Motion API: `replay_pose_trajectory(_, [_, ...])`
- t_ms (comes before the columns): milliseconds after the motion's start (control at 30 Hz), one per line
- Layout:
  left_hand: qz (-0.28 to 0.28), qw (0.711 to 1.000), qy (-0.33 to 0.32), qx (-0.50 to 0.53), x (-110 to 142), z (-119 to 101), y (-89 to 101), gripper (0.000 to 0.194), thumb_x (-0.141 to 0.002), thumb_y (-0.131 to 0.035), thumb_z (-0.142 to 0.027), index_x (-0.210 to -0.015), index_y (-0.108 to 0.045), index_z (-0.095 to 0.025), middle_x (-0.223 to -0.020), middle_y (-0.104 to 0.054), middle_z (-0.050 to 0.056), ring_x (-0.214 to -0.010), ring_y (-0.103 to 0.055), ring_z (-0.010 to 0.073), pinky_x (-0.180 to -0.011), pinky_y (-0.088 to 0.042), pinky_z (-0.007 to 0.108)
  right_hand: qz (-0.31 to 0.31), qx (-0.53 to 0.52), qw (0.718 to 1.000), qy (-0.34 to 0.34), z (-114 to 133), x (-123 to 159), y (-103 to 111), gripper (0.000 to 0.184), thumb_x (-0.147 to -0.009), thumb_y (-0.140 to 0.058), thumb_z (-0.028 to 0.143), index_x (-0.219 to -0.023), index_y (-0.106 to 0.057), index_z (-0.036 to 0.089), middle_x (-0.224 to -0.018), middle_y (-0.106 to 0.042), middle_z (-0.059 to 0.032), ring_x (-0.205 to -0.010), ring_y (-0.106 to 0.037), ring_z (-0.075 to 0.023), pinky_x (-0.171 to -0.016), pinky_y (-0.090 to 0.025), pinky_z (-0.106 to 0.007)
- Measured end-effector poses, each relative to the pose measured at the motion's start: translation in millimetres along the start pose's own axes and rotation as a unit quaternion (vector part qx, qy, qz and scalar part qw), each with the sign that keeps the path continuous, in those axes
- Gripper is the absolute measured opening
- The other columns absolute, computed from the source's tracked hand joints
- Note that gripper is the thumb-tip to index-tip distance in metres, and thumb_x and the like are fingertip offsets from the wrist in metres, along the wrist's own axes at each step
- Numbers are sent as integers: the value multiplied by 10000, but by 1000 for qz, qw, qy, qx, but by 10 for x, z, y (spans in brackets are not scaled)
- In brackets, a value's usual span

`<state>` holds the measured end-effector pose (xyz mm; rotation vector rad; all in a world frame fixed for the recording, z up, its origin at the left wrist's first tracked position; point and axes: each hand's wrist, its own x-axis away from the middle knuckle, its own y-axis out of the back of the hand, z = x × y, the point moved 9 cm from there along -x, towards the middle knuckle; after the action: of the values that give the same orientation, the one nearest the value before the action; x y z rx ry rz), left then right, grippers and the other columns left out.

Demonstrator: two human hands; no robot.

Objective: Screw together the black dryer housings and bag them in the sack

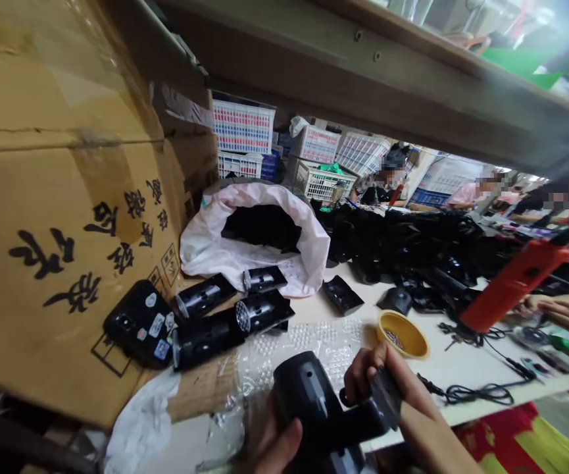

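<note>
A glossy black hair dryer housing (308, 388), with a wide barrel and a side handle, is between my hands at the bottom centre. My left hand (279, 444) is closed on the barrel from the left, with its thumb on top; the other fingers are mostly hidden. Curled round the handle end is my right hand (385, 375); whether a separate small piece is in its fingers, I cannot tell. Just beyond it stands a yellow bowl (415, 336) holding small metal parts. Bubble wrap (314, 332) lies under and behind the housing.
Several black barrel parts (210, 336) and a phone-like black object with stickers (141, 322) lie left, beside a large cardboard box (67, 197). A white sack (200, 230) opens behind. An orange-red tool (511, 286), cords (481, 394) and another person's hand (568, 313) are right. A shelf beam (363, 72) crosses overhead.
</note>
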<state>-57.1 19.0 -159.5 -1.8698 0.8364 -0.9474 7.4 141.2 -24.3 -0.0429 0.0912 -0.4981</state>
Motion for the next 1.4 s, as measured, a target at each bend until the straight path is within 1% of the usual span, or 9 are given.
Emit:
replay_pose_trajectory(267, [119,991,64,7,263,13,-415,282,-863,-706,-349,-1076,-703,-535,-1175,-740,16,-890,-731,294,-750,-573,422,-32,87,996,-9,-324,118,89,273,-994,-479,486,-875,-407,251,-890,-497,15,-822,-445,-164,-771,-398,-283])
replay_pose_trajectory(400, [155,984,89,7,324,-12,-528,221,-878,-686,-416,-1096,-726,-409,-1154,-737,53,-1026,-698,306,-854,-563,456,-15,77,997,-11,-446,160,84,256,-1006,-452,469,-881,-416,249,-894,-486,9,-824,-429,-174,-778,-379,-299])
replay_pose_trajectory(467, [158,983,95,-4,354,-4,-544,374,-857,-692,-499,-1197,-675,-344,-1172,-722,101,-1017,-696,313,-857,-553,448,-12,51,999,-8,-488,168,72,242,-1011,-454,440,-874,-398,249,-883,-474,11,-818,-418,-175,-774,-375,-301])
replay_pose_trajectory(700, [63,995,55,-46,380,-45,-374,830,-837,-738,-412,-1502,-242,-453,-1256,-669,101,-1025,-681,349,-773,-545,448,-1,46,999,-9,-436,162,-52,277,-987,-506,460,-856,-401,239,-876,-486,17,-806,-421,-159,-760,-373,-271])
replay_pose_trajectory(867, [54,996,64,-34,369,-68,-363,448,-830,-719,-484,-1214,-686,-256,-1013,-757,110,-827,-715,274,-731,-554,371,-6,21,1000,-15,-296,171,-132,280,-926,-629,456,-895,-462,233,-904,-524,6,-837,-468,-148,-773,-404,-257])
replay_pose_trajectory(933, [77,993,81,-22,386,-76,-415,446,-851,-665,-559,-1044,-771,-171,-956,-771,137,-775,-718,258,-707,-557,343,27,-44,998,-27,-278,183,-233,272,-892,-696,404,-976,-495,241,-915,-553,4,-832,-513,-140,-752,-419,-255])
replay_pose_trajectory(1067, [136,988,69,-8,411,-185,-553,529,-887,-582,-614,-1043,-775,-147,-981,-774,139,-657,-706,213,-635,-546,285,67,-97,993,-24,-232,182,-398,239,-890,-715,328,-1065,-572,250,-923,-577,3,-838,-554,-127,-769,-430,-254])
replay_pose_trajectory(1200, [161,985,62,6,404,-237,-588,564,-886,-563,-634,-1089,-757,-145,-978,-766,168,-659,-709,219,-559,-545,254,47,3,998,43,-87,145,-432,181,-901,-694,299,-1073,-651,261,-1001,-593,-17,-929,-562,-151,-870,-442,-281])
replay_pose_trajectory(1400, [161,987,25,-2,413,-291,-595,534,-902,-550,-606,-1096,-752,-151,-964,-761,180,-746,-708,241,-514,-558,257,44,100,990,87,97,179,-466,142,-918,-672,286,-1055,-670,249,-930,-617,-20,-885,-582,-159,-818,-462,-271])
